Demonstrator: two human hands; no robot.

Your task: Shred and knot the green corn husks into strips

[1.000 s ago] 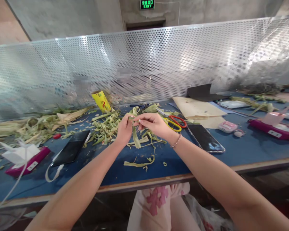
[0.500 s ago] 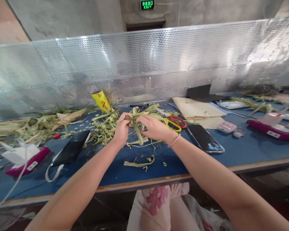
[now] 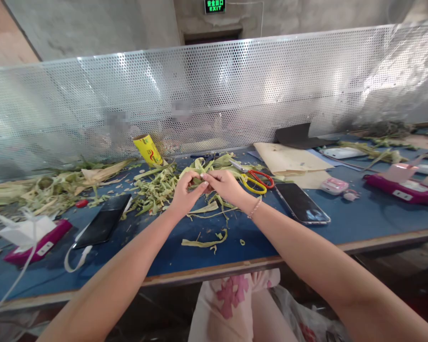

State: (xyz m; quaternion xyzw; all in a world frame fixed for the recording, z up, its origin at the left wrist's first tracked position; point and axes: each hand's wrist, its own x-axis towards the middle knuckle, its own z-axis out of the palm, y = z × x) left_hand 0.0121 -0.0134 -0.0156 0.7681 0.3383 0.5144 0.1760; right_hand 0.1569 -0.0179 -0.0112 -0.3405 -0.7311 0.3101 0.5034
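My left hand [image 3: 186, 192] and my right hand [image 3: 227, 186] meet above the middle of the table, fingertips pinched together. Between them is a green corn husk strip, mostly hidden by the fingers. Left of my hands lies a heap of small twisted husk pieces [image 3: 155, 190]. Just behind them are more loose husks [image 3: 223, 161]. Scissors [image 3: 256, 182] with one red and one yellow handle rest right of my right hand. A curled husk scrap [image 3: 203, 243] lies nearer the front edge.
Phones lie left [image 3: 104, 221] and right [image 3: 302, 203]. A yellow tube [image 3: 148, 150] leans before the perforated metal screen [image 3: 214, 95]. Purple power strips [image 3: 39, 242] sit at the sides. Brown paper [image 3: 292, 159], a pink case [image 3: 334, 186] and long husks [image 3: 103, 173] are also there.
My hands have closed together, thumbs now meeting. The husk strip that hung down between them is now mostly hidden in the fingers. The view has shifted slightly.
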